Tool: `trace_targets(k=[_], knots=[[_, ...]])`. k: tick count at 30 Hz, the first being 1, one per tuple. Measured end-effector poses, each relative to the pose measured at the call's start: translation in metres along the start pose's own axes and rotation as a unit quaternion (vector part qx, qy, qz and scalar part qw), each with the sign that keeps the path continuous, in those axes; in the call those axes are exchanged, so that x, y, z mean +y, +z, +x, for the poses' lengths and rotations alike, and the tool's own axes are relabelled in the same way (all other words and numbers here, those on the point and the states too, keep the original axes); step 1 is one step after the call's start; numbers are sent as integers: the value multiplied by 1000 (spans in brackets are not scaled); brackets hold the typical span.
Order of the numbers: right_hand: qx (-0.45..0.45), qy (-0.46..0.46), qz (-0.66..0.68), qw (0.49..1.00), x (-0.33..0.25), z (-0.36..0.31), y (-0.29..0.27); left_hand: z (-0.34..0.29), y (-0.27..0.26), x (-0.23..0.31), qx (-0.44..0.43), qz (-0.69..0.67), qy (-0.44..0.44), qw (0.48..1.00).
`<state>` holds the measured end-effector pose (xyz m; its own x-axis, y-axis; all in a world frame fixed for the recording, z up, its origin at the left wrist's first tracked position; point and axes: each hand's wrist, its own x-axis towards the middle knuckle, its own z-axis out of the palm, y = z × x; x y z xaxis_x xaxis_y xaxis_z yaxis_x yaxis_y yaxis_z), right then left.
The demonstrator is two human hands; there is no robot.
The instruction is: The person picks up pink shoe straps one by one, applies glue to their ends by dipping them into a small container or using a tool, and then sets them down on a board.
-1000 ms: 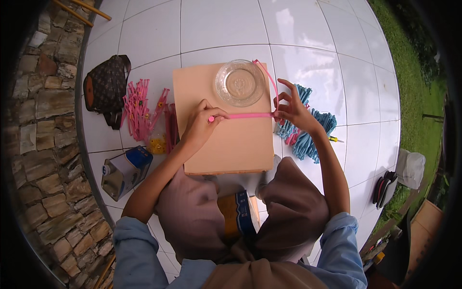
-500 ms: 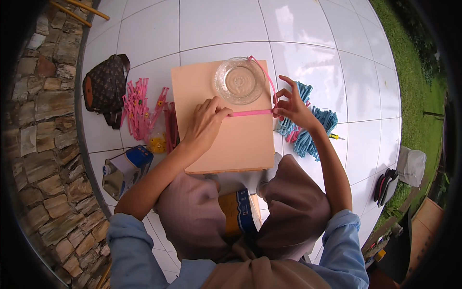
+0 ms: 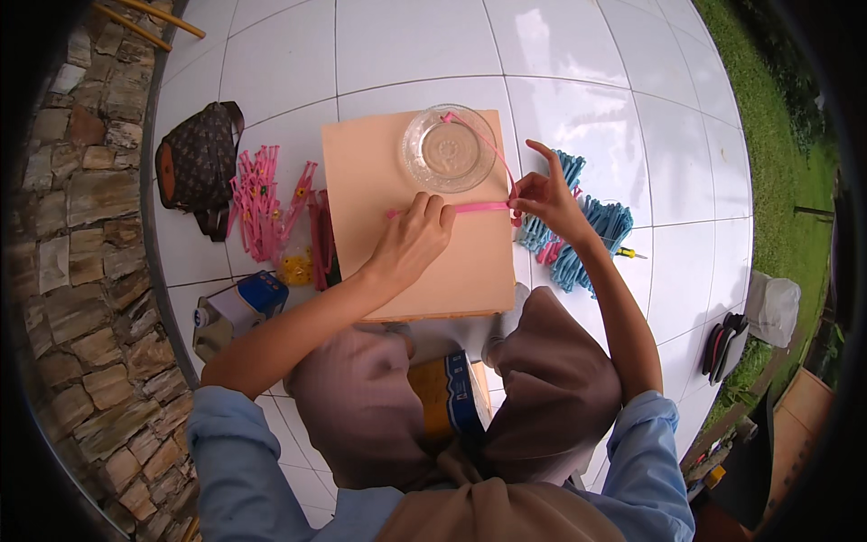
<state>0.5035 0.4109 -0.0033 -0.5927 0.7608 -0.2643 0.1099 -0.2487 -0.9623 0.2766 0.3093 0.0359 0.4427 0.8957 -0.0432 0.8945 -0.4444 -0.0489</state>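
Strip of slim pink material (image 3: pixel 480 207) runs left-right over a tan rectangular board (image 3: pixel 452 275); our right hand (image 3: pixel 548 200) pinches it, our left hand (image 3: pixel 415 242) covers it farther left, grip unclear.

A thin pink strip (image 3: pixel 481 207) runs nearly straight across the beige board (image 3: pixel 470 275), its left end a round knob; near the board's right edge, a slack length curves back over the clear glass plate (image 3: pixel 413 163).
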Motion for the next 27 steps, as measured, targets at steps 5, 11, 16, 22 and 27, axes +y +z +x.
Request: trace_targets(k=[5, 11, 16, 22, 27], knots=[[7, 4, 10, 1000, -1, -1, 0, 3, -2, 8, 82, 51, 21, 995], [4, 5, 29, 1000, 3, -1, 1, 3, 11, 14, 77, 61, 31, 995], [38, 25, 51, 998, 0, -4, 7, 7, 26, 17, 120, 67, 59, 989], [29, 30, 43, 998, -5, -3, 8, 7, 27, 9, 142, 18, 69, 987], [55, 16, 28, 998, -3, -1, 12, 7, 26, 9, 134, 27, 71, 988]])
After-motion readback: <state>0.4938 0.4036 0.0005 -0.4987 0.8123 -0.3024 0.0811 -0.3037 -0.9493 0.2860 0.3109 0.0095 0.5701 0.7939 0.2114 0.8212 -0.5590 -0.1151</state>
